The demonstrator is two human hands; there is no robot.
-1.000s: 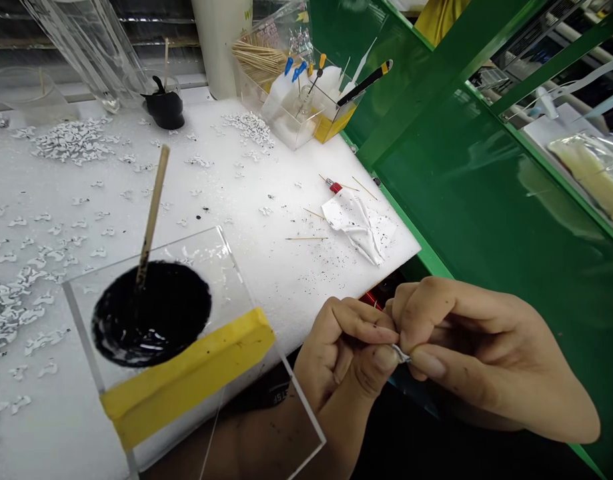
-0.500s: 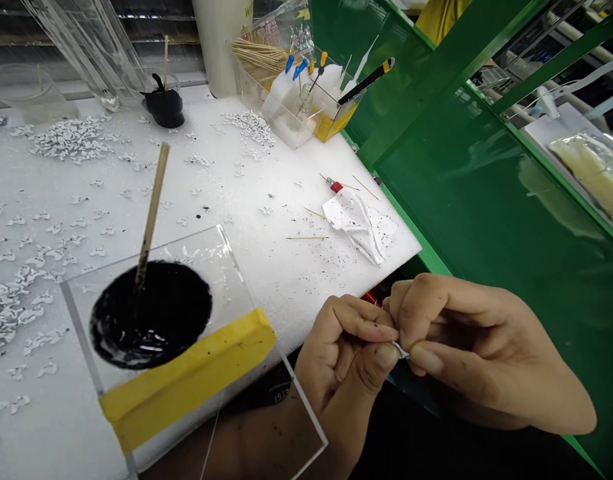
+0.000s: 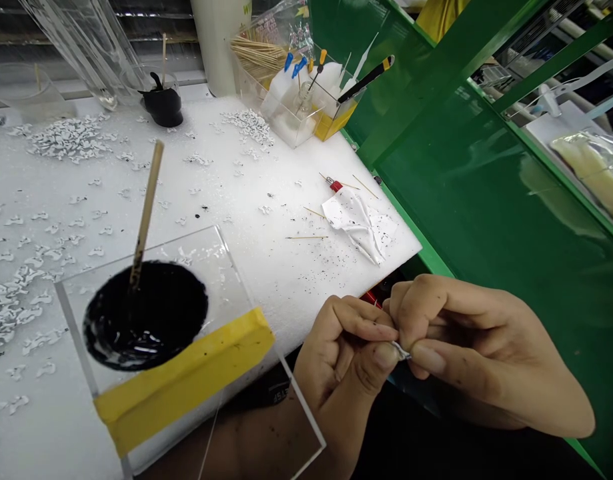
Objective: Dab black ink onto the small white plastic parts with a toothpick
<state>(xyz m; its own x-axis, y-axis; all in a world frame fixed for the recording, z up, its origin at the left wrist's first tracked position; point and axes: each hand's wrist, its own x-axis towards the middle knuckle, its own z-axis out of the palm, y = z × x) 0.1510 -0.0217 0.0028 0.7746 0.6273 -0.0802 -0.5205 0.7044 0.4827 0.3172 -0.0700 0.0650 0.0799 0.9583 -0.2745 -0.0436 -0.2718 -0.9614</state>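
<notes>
A tiny white piece with dark marks [image 3: 401,351] is pinched between both hands, off the table's front right edge. My left hand [image 3: 349,370] holds its left end between thumb and fingers. On its other end, the thumb and forefinger of my right hand [image 3: 471,353] are closed. Left of the hands, a clear plate [image 3: 236,280] with yellow tape [image 3: 186,380] carries a pool of glossy black paint [image 3: 173,307]. A wooden stick [image 3: 149,207] stands tilted in the paint. Part of my left forearm shows through the plate.
Many small white pieces [image 3: 69,139] lie scattered and heaped on the white table [image 3: 266,280]. A stained white cloth [image 3: 353,223] and thin sticks lie near the right edge. Behind are a black-coated cup [image 3: 163,107] and a tool box [image 3: 299,127]. A green panel [image 3: 486,220] borders the right.
The plate with the paint and stick appears slightly further left. Both hands keep their pinch on the small piece, which shows a little more between the fingertips.
</notes>
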